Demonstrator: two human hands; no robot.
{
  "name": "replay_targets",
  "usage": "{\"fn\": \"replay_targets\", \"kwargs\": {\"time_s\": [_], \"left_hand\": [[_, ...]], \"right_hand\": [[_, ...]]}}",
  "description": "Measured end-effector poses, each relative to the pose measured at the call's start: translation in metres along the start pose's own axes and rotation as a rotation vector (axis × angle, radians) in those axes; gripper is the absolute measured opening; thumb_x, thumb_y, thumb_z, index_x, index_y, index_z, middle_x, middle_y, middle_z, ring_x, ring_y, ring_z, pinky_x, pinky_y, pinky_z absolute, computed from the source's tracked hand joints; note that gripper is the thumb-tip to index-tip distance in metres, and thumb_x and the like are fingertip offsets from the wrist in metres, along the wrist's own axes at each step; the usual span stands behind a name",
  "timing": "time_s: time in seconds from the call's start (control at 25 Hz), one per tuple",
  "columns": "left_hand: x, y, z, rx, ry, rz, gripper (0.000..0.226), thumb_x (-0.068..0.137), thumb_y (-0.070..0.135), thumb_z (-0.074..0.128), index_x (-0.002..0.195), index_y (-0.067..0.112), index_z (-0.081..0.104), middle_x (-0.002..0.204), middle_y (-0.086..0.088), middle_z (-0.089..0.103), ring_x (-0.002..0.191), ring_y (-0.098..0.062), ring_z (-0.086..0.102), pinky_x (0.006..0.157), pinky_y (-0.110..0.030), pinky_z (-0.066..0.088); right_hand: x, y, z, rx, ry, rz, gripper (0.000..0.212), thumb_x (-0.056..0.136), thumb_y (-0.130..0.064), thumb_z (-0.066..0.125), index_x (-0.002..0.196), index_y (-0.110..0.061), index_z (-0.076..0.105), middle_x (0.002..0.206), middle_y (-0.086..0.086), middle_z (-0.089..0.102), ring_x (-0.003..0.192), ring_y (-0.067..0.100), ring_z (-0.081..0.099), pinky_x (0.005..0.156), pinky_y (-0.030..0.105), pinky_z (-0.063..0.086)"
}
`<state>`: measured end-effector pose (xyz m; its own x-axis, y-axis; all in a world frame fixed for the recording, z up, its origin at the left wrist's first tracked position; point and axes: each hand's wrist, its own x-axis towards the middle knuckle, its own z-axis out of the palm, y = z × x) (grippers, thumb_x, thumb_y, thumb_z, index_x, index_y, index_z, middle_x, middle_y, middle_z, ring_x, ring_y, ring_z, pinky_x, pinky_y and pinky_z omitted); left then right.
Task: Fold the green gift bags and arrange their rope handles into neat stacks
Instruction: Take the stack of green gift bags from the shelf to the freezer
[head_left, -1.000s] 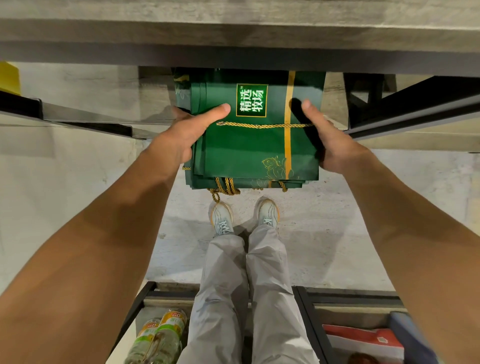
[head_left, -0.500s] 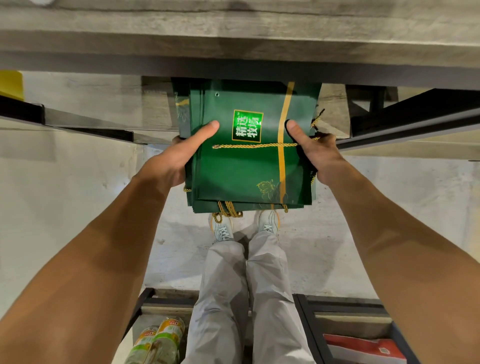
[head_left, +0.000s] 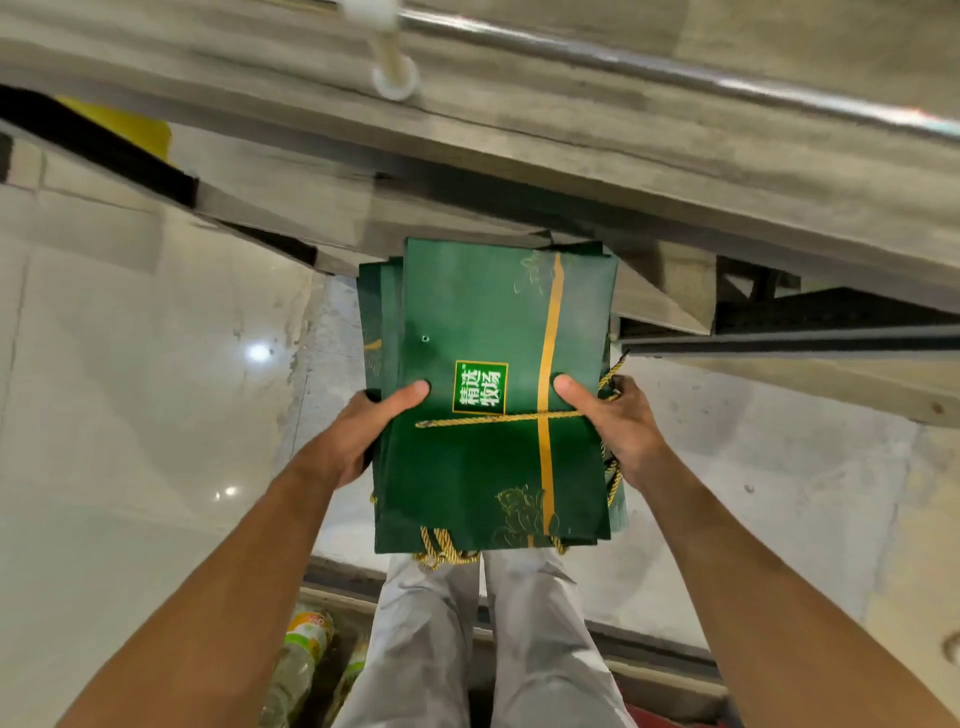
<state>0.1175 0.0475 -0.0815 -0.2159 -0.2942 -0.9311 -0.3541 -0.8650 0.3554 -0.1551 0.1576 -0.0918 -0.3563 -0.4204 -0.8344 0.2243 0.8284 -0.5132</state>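
Pale polished floor (head_left: 130, 415) and the edge of a grey worktop (head_left: 571, 156) make up the background. A stack of green gift bags (head_left: 493, 478) is held in the air in front of that edge, resting on nothing. The stack is gripped at its two long sides. The left hand (head_left: 358, 441) is closed on the left side and the right hand (head_left: 618, 431) on the right. Each thumb is pressed flat on the top bag, while the fingers are wrapped underneath and mostly hidden. One rope handle (head_left: 493, 417) is stretched across the top bag from thumb to thumb. More rope is bunched beside the right fingers (head_left: 631, 387), and a tangle of loose loops (head_left: 441, 551) hangs out of the near edge, below both wrists.

Several risks are judged from this. The bags are fanned out to the left of the left thumb, so the stack could be splayed further if the grip is eased unevenly. Only the middle is clamped, so the far ends beyond the fingertips are unsupported and could droop or slide apart. The loose loops could be caught on the worktop edge or trapped under the stack when it is set down, and the neat arrangement would be spoiled.
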Motion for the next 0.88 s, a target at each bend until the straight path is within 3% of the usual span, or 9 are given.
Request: {"fn": "replay_targets", "kwargs": {"time_s": [0.12, 0.2, 0.32, 0.4, 0.48, 0.56, 0.64, 0.8, 0.88], "left_hand": [[-0.046, -0.023, -0.027, -0.146, 0.06, 0.005, 0.069, 0.072, 0.05, 0.082, 0.128, 0.014, 0.062, 0.113, -0.007, 0.076, 0.106, -0.025, 0.073, 0.094, -0.04, 0.056], [-0.074, -0.035, -0.044, -0.241, 0.086, 0.015, 0.091, 0.055, 0.059, 0.092, 0.128, 0.013, 0.064, 0.114, -0.008, 0.076, 0.105, -0.027, 0.073, 0.093, -0.04, 0.056], [-0.137, -0.055, -0.082, -0.386, 0.156, 0.079, 0.106, 0.036, 0.066, 0.094, 0.123, 0.013, 0.066, 0.111, -0.008, 0.077, 0.1, -0.024, 0.075, 0.083, -0.035, 0.06], [-0.178, -0.065, -0.112, -0.489, 0.215, 0.1, 0.102, 0.038, 0.066, 0.093, 0.121, 0.012, 0.067, 0.107, -0.008, 0.078, 0.095, -0.023, 0.076, 0.078, -0.033, 0.06], [-0.217, -0.072, -0.149, -0.572, 0.245, 0.129, 0.1, 0.043, 0.065, 0.093, 0.122, 0.01, 0.068, 0.109, -0.011, 0.077, 0.098, -0.026, 0.075, 0.085, -0.038, 0.059], [-0.248, -0.075, -0.189, -0.633, 0.253, 0.162, 0.082, 0.062, 0.061, 0.088, 0.123, 0.01, 0.068, 0.112, -0.012, 0.076, 0.103, -0.029, 0.074, 0.094, -0.042, 0.056], [-0.28, -0.077, -0.234, -0.696, 0.268, 0.211, 0.079, 0.064, 0.059, 0.086, 0.123, 0.009, 0.068, 0.115, -0.014, 0.075, 0.106, -0.031, 0.073, 0.098, -0.044, 0.054], [-0.334, -0.072, -0.323, -0.731, 0.306, 0.296, 0.066, 0.079, 0.055, 0.076, 0.128, 0.011, 0.067, 0.118, -0.014, 0.074, 0.11, -0.031, 0.071, 0.104, -0.049, 0.05], [-0.361, -0.065, -0.366, -0.76, 0.358, 0.327, 0.062, 0.08, 0.052, 0.072, 0.126, 0.011, 0.067, 0.117, -0.014, 0.074, 0.109, -0.031, 0.072, 0.103, -0.048, 0.051]], "right_hand": [[-0.028, -0.016, 0.028, -0.084, -0.108, -0.014, 0.08, 0.055, -0.066, 0.089, 0.116, -0.02, 0.063, 0.107, -0.006, 0.073, 0.096, 0.009, 0.068, 0.089, 0.028, 0.053], [-0.046, -0.032, 0.048, -0.148, -0.175, -0.013, 0.089, 0.044, -0.073, 0.088, 0.112, -0.021, 0.067, 0.106, -0.004, 0.076, 0.1, 0.016, 0.071, 0.097, 0.038, 0.055], [-0.085, -0.068, 0.099, -0.245, -0.323, -0.052, 0.06, 0.063, -0.057, 0.089, 0.107, -0.021, 0.071, 0.103, -0.004, 0.078, 0.095, 0.016, 0.075, 0.089, 0.036, 0.059], [-0.116, -0.096, 0.139, -0.306, -0.418, -0.087, 0.037, 0.075, -0.045, 0.085, 0.1, -0.022, 0.072, 0.091, -0.006, 0.079, 0.081, 0.011, 0.076, 0.069, 0.026, 0.061], [-0.148, -0.124, 0.187, -0.373, -0.484, -0.113, 0.035, 0.078, -0.044, 0.084, 0.099, -0.02, 0.071, 0.086, -0.004, 0.079, 0.074, 0.012, 0.076, 0.059, 0.023, 0.058], [-0.176, -0.15, 0.235, -0.404, -0.54, -0.146, 0.047, 0.073, -0.047, 0.087, 0.105, -0.015, 0.072, 0.09, 0.002, 0.08, 0.08, 0.019, 0.078, 0.069, 0.031, 0.061], [-0.207, -0.173, 0.288, -0.438, -0.567, -0.184, 0.059, 0.068, -0.052, 0.089, 0.109, -0.013, 0.073, 0.094, 0.005, 0.08, 0.085, 0.023, 0.078, 0.079, 0.039, 0.062], [-0.267, -0.213, 0.38, -0.463, -0.627, -0.229, 0.052, 0.076, -0.047, 0.084, 0.109, -0.008, 0.074, 0.094, 0.009, 0.079, 0.084, 0.025, 0.078, 0.068, 0.031, 0.061], [-0.292, -0.234, 0.424, -0.47, -0.68, -0.251, 0.05, 0.079, -0.044, 0.082, 0.111, -0.006, 0.074, 0.096, 0.01, 0.079, 0.087, 0.026, 0.077, 0.072, 0.033, 0.061]]}}
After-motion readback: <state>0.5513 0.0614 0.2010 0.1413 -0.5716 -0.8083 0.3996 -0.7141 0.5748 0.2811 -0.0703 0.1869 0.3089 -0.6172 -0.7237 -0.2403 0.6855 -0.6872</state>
